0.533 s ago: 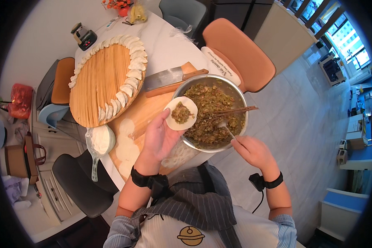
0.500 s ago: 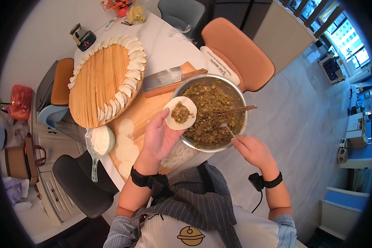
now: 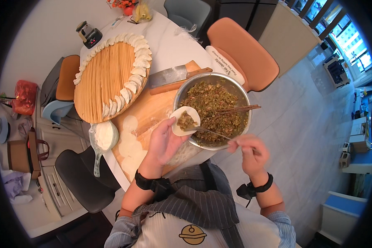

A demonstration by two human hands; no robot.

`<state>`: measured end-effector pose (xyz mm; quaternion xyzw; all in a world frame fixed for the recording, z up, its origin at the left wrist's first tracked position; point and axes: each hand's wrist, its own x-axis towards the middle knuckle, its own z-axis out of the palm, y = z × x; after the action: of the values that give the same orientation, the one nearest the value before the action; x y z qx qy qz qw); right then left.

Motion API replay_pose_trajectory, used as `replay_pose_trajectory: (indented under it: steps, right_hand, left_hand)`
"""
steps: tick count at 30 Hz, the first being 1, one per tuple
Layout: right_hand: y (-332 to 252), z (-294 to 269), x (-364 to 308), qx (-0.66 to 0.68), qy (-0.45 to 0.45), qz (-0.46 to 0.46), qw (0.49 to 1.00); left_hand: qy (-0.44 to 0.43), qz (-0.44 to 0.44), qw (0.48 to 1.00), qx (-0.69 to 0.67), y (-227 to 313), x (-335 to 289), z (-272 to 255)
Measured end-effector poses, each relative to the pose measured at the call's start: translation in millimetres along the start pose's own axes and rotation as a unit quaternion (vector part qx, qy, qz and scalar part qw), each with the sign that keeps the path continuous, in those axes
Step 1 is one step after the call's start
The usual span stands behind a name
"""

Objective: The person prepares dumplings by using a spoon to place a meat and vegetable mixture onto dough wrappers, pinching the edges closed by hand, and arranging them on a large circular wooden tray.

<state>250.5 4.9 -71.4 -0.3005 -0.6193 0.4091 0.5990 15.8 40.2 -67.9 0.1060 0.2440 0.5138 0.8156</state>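
In my left hand (image 3: 163,142) lies a round white dumpling wrapper (image 3: 179,131), held up at the near left rim of a steel bowl. A lump of greenish-brown minced filling (image 3: 187,119) sits on its middle. My right hand (image 3: 254,153), slightly blurred, grips the handle end of a metal spoon (image 3: 214,132). The spoon reaches left across the bowl's near side, its tip at the wrapper's filling. The steel bowl (image 3: 248,99) holds a mass of the same filling (image 3: 206,99). Wooden chopsticks (image 3: 239,109) rest in it, sticking out over the right rim.
A round wooden tray (image 3: 107,78) edged with folded dumplings stands at the left. Flat wrappers (image 3: 130,142) lie on a floured wooden board (image 3: 146,113). A cleaver (image 3: 168,76) and a cup of flour (image 3: 104,135) are near. Chairs (image 3: 244,53) surround the table.
The spoon has moved left from the bowl's filling to the wrapper. My right hand has turned with it. The view has shifted slightly; my left hand still holds the wrapper.
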Motion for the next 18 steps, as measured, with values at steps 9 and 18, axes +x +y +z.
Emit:
replay_pose_trajectory:
  steps: [9, 18]
  right_hand:
    - [4, 9, 21, 0.069, -0.048, 0.095, 0.992]
    - [9, 12, 22, 0.041, -0.051, 0.109, 0.992]
  left_hand:
    - [0.004, 0.008, 1.000, 0.001, -1, -11, 10]
    - [-0.019, 0.008, 1.000, -0.011, 5, -14, 1]
